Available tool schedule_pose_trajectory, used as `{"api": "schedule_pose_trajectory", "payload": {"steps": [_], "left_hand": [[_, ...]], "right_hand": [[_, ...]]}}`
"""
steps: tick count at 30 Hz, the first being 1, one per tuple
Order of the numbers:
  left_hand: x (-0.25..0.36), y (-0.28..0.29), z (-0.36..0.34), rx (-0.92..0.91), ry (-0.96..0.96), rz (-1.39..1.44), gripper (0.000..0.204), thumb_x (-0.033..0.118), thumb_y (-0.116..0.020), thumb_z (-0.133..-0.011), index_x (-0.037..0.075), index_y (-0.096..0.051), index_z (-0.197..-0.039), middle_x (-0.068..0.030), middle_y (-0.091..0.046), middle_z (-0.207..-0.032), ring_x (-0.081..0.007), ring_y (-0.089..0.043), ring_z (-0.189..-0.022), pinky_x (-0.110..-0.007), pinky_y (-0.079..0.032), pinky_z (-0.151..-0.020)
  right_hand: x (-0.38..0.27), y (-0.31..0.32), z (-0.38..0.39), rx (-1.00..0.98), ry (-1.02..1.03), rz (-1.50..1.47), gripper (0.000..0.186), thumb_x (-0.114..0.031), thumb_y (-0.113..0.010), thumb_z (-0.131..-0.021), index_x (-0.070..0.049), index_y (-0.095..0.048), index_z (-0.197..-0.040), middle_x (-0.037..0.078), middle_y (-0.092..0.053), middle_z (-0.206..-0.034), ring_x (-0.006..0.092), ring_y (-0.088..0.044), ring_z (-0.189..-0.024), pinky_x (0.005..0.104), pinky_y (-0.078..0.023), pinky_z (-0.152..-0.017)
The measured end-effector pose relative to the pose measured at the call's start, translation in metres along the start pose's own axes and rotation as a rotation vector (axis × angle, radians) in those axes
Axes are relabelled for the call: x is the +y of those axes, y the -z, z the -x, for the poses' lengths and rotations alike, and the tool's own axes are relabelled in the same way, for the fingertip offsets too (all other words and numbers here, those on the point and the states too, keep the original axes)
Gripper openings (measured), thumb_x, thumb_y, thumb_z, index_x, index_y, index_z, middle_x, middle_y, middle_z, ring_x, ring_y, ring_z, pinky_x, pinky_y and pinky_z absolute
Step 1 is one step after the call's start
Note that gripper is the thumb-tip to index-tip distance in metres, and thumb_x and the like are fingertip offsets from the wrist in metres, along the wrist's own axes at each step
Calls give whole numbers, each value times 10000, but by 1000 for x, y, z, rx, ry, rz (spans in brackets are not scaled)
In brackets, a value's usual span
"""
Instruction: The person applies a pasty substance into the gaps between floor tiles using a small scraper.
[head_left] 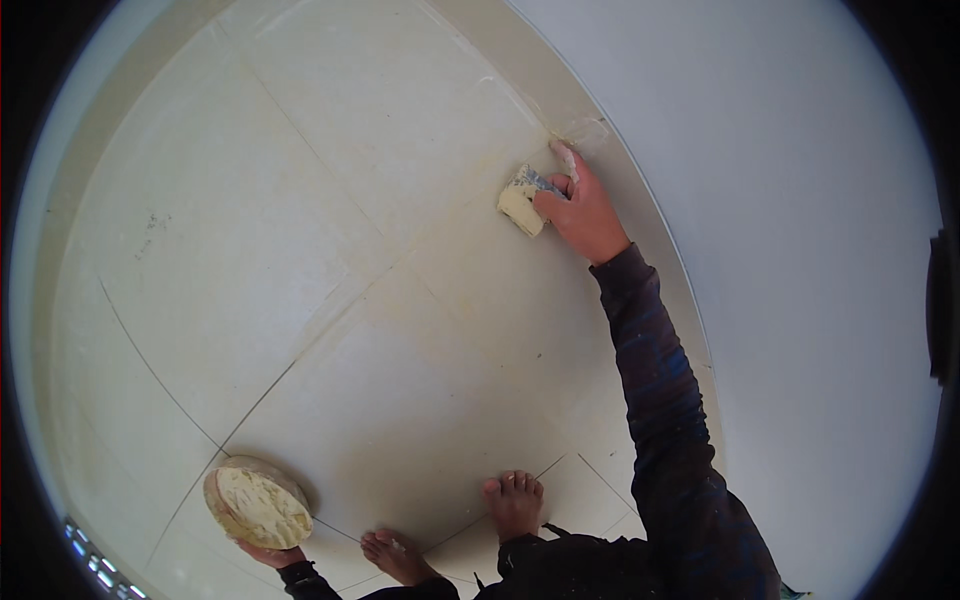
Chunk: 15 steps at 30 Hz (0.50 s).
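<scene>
My right hand [585,212] grips a small scraper [525,200] coated in pale cream paste, with one fingertip reaching to the seam where the tiled floor meets the beige skirting [575,110] at upper right. At lower left my left hand [270,555] holds a round bowl [255,500] of the same cream paste from underneath; most of its fingers are hidden by the bowl.
Large cream floor tiles [230,250] with dark joint lines fill the middle and left. A plain white wall [810,250] rises along the right. My bare feet [515,505] stand near the lower edge, close to the bowl.
</scene>
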<state>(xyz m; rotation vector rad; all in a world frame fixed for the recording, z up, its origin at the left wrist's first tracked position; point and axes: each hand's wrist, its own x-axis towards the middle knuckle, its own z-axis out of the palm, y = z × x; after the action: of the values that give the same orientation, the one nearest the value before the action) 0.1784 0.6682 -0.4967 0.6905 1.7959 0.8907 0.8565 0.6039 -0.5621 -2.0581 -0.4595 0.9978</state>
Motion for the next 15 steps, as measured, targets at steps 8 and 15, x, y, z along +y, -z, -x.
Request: {"api": "schedule_pose_trajectory", "payload": {"steps": [8,15], "left_hand": [[-12,29,-15,-188,-167,-233,836,672,-424,-975,78,-340,-1558,-172,-378,-1591,-395,-391,-1427,-585,-339,-1181],[-6,3,-4,-61,7,-15,855,685,-434,-963,82,-338,-1561,-172,-382,-1591,-396,-379,-1441,-590,-323,-1188]], "right_hand": [[-9,3,-5,-44,-64,-150,672,-28,-604,-862,47,-387,-1494,92,-659,-1072,110,-595,-949,258,-485,-828],[-14,11,26,-117,-14,-171,448,-2,-603,-862,50,-569,-1306,80,-678,-1124,124,-626,-1016,268,-498,-882]]}}
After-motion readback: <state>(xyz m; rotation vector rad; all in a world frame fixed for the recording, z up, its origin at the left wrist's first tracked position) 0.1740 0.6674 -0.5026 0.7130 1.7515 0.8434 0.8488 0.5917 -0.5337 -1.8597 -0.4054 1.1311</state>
